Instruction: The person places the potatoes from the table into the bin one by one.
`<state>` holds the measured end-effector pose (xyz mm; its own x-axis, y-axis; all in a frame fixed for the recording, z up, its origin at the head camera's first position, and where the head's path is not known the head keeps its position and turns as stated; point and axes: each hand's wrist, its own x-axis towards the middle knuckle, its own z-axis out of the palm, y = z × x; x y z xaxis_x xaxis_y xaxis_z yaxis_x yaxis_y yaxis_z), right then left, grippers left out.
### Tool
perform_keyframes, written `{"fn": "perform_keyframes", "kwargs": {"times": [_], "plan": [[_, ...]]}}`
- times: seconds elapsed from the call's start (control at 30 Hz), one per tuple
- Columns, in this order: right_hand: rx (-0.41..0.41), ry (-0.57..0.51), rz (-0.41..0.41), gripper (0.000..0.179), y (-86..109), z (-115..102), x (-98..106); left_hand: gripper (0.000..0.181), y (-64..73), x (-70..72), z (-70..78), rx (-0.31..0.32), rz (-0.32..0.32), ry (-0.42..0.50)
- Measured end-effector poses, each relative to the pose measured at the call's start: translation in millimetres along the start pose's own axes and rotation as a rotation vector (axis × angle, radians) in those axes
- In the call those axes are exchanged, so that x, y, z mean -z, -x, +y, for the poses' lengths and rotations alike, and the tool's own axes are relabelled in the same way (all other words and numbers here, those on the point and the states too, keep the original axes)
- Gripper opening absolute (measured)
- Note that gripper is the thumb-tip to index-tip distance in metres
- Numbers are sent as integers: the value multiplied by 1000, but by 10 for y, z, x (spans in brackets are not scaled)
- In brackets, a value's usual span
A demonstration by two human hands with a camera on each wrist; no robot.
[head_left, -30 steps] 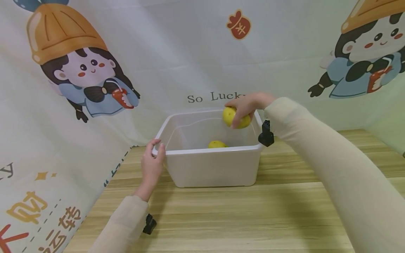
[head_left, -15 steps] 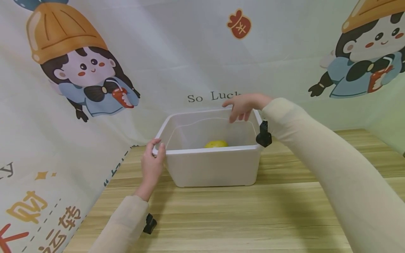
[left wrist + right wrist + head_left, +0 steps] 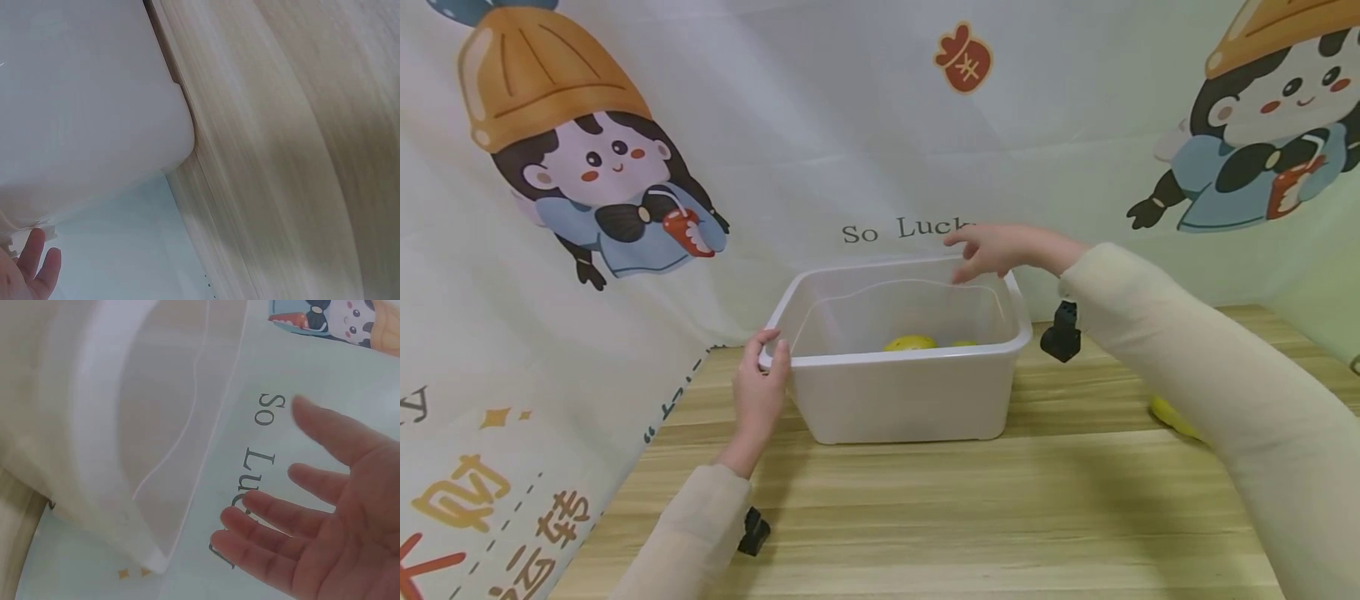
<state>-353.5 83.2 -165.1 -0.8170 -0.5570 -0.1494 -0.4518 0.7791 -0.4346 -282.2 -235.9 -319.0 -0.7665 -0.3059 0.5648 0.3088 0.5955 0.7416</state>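
A white plastic bin (image 3: 898,400) stands on the wooden table, seen also as a white wall (image 3: 81,94) in the left wrist view. My left hand (image 3: 760,387) grips its left rim at the front corner, thumb on the near side. Over the back right of the bin hovers my right hand (image 3: 996,250), fingers spread and holding nothing; the right wrist view shows its bare palm (image 3: 350,531). Inside the bin lie a yellow fruit (image 3: 910,342) and a second yellow piece (image 3: 964,342), both mostly hidden by the front wall.
Another yellow thing (image 3: 1176,419) lies on the wooden table (image 3: 910,517) to the right, partly covered by my right sleeve. A printed cloth (image 3: 820,108) hangs close behind the bin and along the left side.
My right hand let go of a yellow fruit, which went down into the bin. The hand then drew slightly right, and a yellow thing came into view beside the right sleeve. My left hand stayed put.
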Motion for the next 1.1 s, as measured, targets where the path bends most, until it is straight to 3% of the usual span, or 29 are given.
{"fn": "perform_keyframes", "kwargs": {"times": [0.23,0.4,0.53,1.1], "plan": [[84,64,129,63,257,158,-43,36,-2,-7,-4,-1,9,-9],[88,18,176,61,459,318,-82,37,0,-6,-12,-5,-6,0],[66,-21,180,64,602,498,-106,37,-1,-8,-16,-2,-10,4],[-55,-13,157,67,1000,1188,-389,39,-12,3,-11,31,-30,-16]]}}
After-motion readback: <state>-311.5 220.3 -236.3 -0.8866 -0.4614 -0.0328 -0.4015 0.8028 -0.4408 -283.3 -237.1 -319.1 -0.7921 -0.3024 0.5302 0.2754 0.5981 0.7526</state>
